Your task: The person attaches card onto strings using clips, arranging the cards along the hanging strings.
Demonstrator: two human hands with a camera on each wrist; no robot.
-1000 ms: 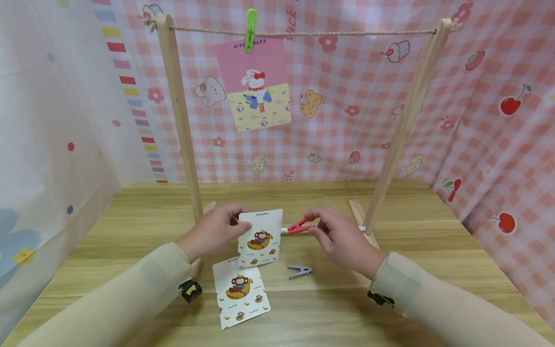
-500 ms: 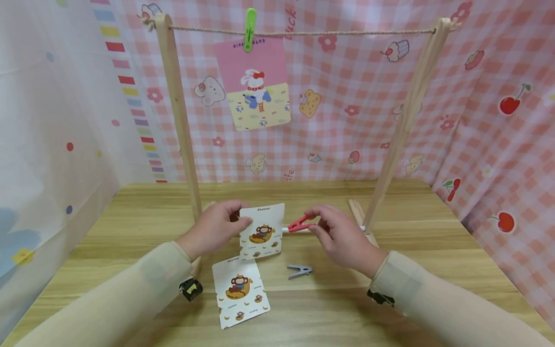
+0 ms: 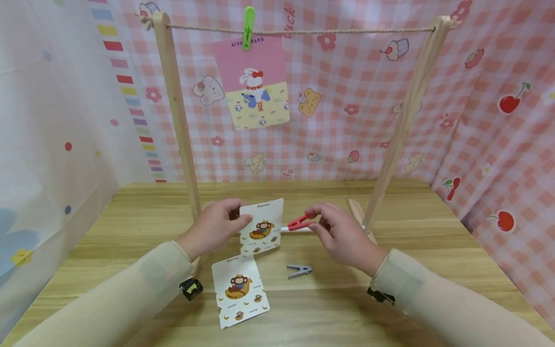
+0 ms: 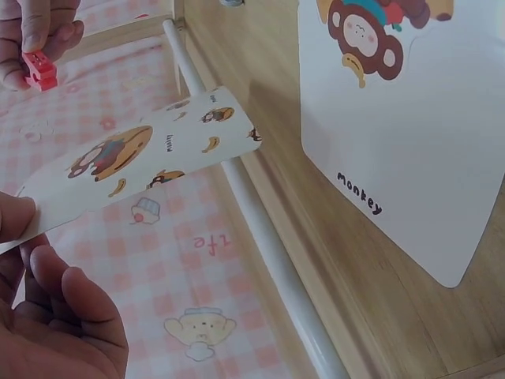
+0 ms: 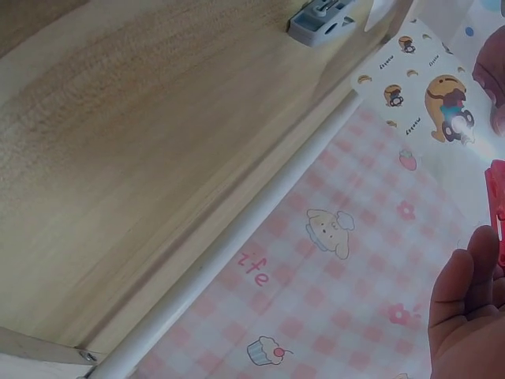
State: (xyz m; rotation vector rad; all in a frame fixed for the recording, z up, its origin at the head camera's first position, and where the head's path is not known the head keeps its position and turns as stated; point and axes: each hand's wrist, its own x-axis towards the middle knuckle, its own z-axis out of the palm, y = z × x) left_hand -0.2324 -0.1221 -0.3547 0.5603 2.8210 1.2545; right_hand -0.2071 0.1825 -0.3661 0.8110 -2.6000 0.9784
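In the head view my left hand (image 3: 217,225) pinches a white monkey card (image 3: 261,227) by its left edge, thumb in front, and holds it up off the table. My right hand (image 3: 342,237) pinches a red clothespin (image 3: 301,222) by its handle ends, its tip pointing at the card's right edge with a small gap between. On the table below lies a second monkey card (image 3: 240,292), and to its right a grey clothespin (image 3: 299,271). The left wrist view shows the held card (image 4: 142,158) slightly bowed between thumb and fingers.
A wooden frame with posts (image 3: 178,106) left and right carries a twine line (image 3: 347,32). From it hangs a pink and yellow rabbit card (image 3: 256,86) under a green clothespin (image 3: 248,28). A white rod (image 3: 321,229) joins the posts low down, behind the hands.
My left hand has raised the held card a little, off the upper edge of the card on the table. The right hand, with the red clothespin, has risen very slightly.
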